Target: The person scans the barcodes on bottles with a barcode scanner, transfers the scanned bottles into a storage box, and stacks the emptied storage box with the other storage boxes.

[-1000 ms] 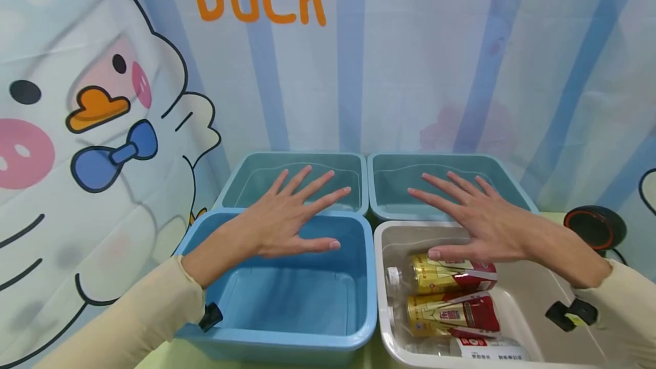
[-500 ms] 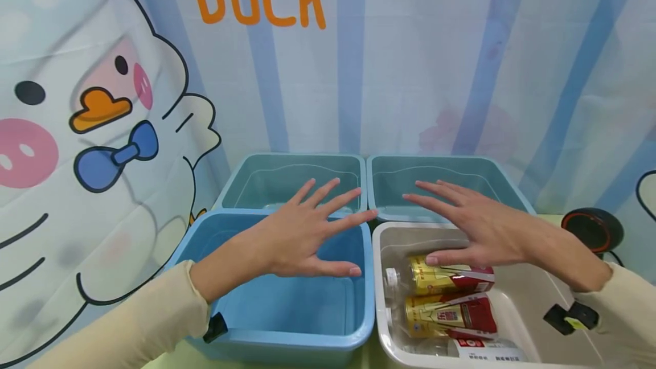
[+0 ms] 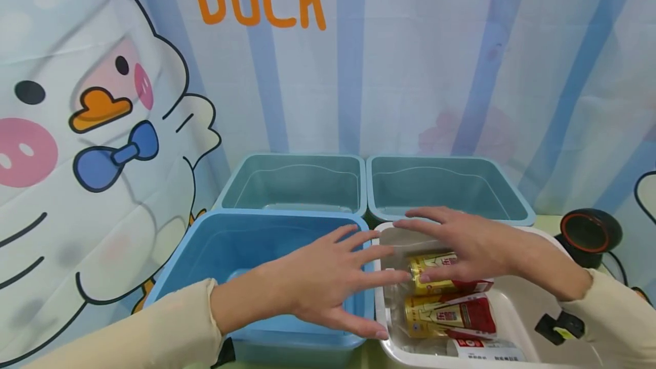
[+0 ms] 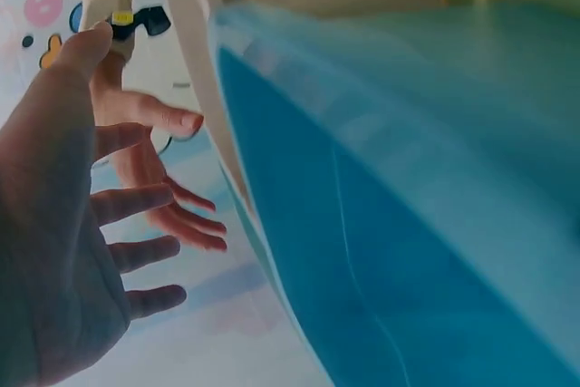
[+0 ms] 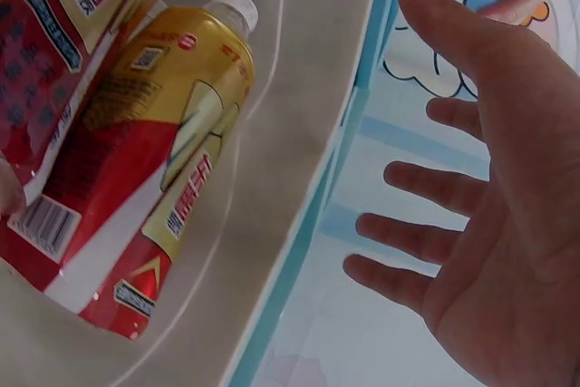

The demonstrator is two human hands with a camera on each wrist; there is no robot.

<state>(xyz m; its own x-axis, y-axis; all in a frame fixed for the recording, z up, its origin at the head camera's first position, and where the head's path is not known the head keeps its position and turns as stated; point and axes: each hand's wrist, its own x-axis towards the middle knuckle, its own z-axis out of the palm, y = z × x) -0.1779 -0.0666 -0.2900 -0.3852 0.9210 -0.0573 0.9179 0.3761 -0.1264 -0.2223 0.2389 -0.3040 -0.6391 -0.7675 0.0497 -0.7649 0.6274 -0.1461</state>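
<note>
Looking down through the head view, I have both grips wide. My left hand, back upward, spans from the blue bin to the side of the beige bin, fingers straight and thumb spread; whether it touches a rim, I cannot tell. My right hand hangs over the beige bin, fingers stretched and parted, its thumb crossing in front of the far bottle. In the right wrist view that hand is apart from the bottle.

The far bottle, gold and red, lies on its side in the beige bin, white cap toward the blue bin. Just beside it lies the near bottle, in the same colours, then a clear bottle with a white label, partly hidden.

Behind stand the left teal bin and right teal bin, side by side before a duck curtain. A black device sits off to the right.
</note>
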